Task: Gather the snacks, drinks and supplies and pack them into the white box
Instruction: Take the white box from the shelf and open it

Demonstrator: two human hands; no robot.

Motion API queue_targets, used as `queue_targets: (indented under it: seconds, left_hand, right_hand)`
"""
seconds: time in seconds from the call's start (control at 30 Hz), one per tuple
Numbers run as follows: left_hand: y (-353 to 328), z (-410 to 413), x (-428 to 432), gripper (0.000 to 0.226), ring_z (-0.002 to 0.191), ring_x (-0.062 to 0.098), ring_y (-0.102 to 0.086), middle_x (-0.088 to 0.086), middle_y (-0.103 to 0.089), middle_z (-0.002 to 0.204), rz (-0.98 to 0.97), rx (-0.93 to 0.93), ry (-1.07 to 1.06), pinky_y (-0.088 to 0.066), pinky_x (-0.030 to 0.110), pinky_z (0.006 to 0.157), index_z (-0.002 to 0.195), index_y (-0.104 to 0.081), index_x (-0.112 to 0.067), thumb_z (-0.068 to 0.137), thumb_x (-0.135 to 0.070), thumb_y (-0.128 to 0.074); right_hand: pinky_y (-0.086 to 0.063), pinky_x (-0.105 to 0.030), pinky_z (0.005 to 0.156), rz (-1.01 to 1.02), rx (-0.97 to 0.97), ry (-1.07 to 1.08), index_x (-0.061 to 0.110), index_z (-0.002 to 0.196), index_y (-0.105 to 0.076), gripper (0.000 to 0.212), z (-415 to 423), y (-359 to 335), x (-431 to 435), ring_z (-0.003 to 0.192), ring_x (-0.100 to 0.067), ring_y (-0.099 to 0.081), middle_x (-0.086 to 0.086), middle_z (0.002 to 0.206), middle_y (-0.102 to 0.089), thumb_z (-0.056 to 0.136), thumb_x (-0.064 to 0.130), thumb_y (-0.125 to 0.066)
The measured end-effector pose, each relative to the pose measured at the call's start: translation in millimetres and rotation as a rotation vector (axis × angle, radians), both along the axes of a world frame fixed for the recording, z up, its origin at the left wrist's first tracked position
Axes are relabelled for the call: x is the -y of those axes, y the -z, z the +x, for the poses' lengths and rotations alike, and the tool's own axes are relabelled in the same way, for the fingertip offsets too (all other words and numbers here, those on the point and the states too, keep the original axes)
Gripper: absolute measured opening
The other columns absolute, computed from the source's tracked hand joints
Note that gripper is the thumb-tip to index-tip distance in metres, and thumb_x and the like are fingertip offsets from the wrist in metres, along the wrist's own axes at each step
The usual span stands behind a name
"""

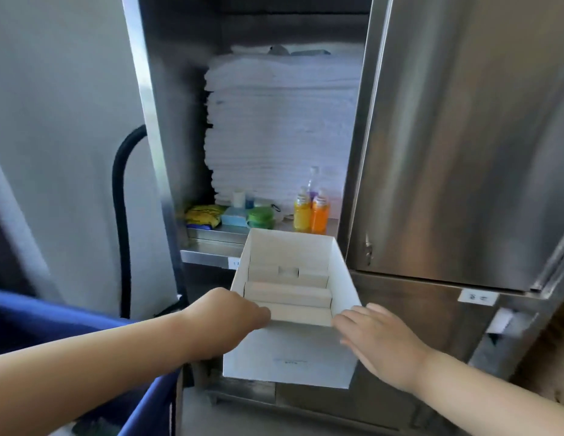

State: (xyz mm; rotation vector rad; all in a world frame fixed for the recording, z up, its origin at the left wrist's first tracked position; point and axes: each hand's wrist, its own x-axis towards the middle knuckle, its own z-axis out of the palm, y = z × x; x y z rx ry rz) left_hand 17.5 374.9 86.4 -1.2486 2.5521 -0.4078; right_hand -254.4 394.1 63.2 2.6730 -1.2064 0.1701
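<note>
Packing looks barely begun. The box (290,357) is held up in front of the open cabinet (463,136), its far rim just below the shelf (208,254) edge. Whether it rests on anything cannot be told.

The left hand (230,313) grips the near left corner, fingers curled over the rim. The right hand (378,338) lies flat against the near right corner, fingers straight and a little spread, gripping nothing.

Inside the box are only a few pale flat shapes in rows. They may be thin packs or the box's own folded flaps; the blur leaves that unclear. No bottle or snack bag shows among them.

The goods to gather sit on the shelf, just beyond the box:
- a yellow bag (203,215) at the left
- a blue pack (235,218) beside it, with small bottles (239,199) behind
- a green tub (259,216) in the middle
- a yellow bottle (301,215) and an orange bottle (320,217) touching at the right, with a clear bottle (312,184) behind them

A tall stack of white towels (284,127) fills the space at the back.

So nearly all is left to do. With both hands on the box, I judge that one must come free, or the box be set down, before anything can be lifted in.
</note>
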Motion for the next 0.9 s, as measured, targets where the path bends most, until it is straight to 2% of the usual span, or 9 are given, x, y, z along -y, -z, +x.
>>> queue_targets:
  seconds: [0.07,0.2,0.33,0.43,0.53,0.63,0.73,0.83,0.9]
  left_hand:
    - [-0.6,17.7,11.9,0.035,0.062,0.023,-0.044,-0.006,-0.037,0.068,-0.021,-0.024,-0.045,-0.032,0.031,0.050,0.109,-0.040,-0.023,0.083,0.000,-0.042]
    - [6.1,37.3,42.3,0.035,0.064,0.025,-0.052,-0.002,-0.047,0.075,-0.048,-0.062,-0.115,-0.039,0.033,0.053,0.107,-0.041,-0.022,0.082,0.003,-0.042]
    - [22.0,39.3,81.5,0.039,0.067,0.025,-0.052,-0.003,-0.044,0.076,-0.051,-0.123,-0.152,-0.035,0.032,0.052,0.107,-0.041,-0.021,0.080,0.007,-0.039]
    - [35.6,32.9,107.3,0.038,0.081,0.028,-0.061,0.000,-0.056,0.091,-0.037,-0.159,-0.179,-0.037,0.033,0.059,0.109,-0.042,-0.022,0.083,0.005,-0.039]
    - [49.3,23.1,123.1,0.040,0.081,0.029,-0.060,0.001,-0.057,0.094,-0.027,-0.172,-0.203,-0.033,0.034,0.059,0.105,-0.042,-0.021,0.080,0.008,-0.035]
    - [56.3,20.1,133.0,0.042,0.083,0.029,-0.059,0.001,-0.056,0.094,-0.016,-0.179,-0.231,-0.032,0.034,0.059,0.105,-0.043,-0.022,0.078,0.009,-0.034]
    - [58.8,21.5,135.7,0.039,0.089,0.025,-0.059,-0.002,-0.056,0.098,-0.037,-0.217,-0.279,-0.039,0.033,0.063,0.109,-0.045,-0.024,0.084,0.005,-0.038]
    - [56.0,21.8,139.4,0.043,0.108,0.019,-0.055,-0.006,-0.057,0.116,-0.045,-0.317,-0.366,-0.046,0.032,0.083,0.125,-0.046,-0.028,0.090,-0.004,-0.043]
    - [51.8,24.0,142.0,0.040,0.113,0.015,-0.053,-0.008,-0.056,0.121,-0.045,-0.409,-0.418,-0.044,0.029,0.091,0.127,-0.047,-0.030,0.093,-0.009,-0.045]
  right_hand:
    - [-0.037,-0.025,0.068,-0.001,-0.025,-0.025,0.019,0.088,-0.054,0.006,18.2,-4.1,19.8,0.077,-0.018,-0.057,0.005,0.084,-0.061,0.088,0.016,-0.059]
    - [-0.035,-0.023,0.059,-0.039,-0.037,-0.030,0.022,0.078,-0.053,0.022,38.4,-6.6,57.2,0.065,-0.015,-0.056,0.008,0.073,-0.058,0.074,0.013,-0.073]
    - [-0.034,-0.027,0.072,0.011,-0.102,-0.020,0.021,0.094,-0.051,0.022,43.0,3.4,103.1,0.086,-0.019,-0.055,0.004,0.093,-0.058,0.083,0.006,-0.061]
    - [-0.027,-0.028,0.073,0.019,-0.130,-0.005,0.018,0.099,-0.047,0.023,39.8,9.5,131.5,0.093,-0.023,-0.051,0.000,0.101,-0.055,0.086,0.001,-0.052]
    - [-0.027,-0.032,0.074,0.077,-0.180,-0.001,0.013,0.102,-0.047,0.020,35.1,11.4,148.8,0.098,-0.028,-0.050,-0.005,0.105,-0.056,0.087,0.000,-0.047]
    - [-0.030,-0.036,0.078,0.142,-0.223,-0.044,0.007,0.110,-0.048,0.018,32.9,8.5,159.8,0.103,-0.031,-0.048,-0.012,0.112,-0.055,0.092,0.010,-0.044]
    - [-0.033,-0.037,0.082,0.176,-0.213,-0.107,0.006,0.112,-0.049,0.023,30.4,2.6,169.8,0.103,-0.032,-0.050,-0.013,0.113,-0.056,0.095,0.020,-0.043]
    - [-0.044,-0.035,0.086,0.227,-0.137,-0.189,0.012,0.108,-0.056,0.027,30.2,-9.9,183.0,0.100,-0.025,-0.055,-0.008,0.108,-0.062,0.092,0.034,-0.049]
    - [-0.045,-0.030,0.083,0.265,-0.101,-0.210,0.018,0.102,-0.060,0.033,32.4,-19.5,193.8,0.094,-0.019,-0.057,-0.003,0.102,-0.064,0.088,0.048,-0.053]
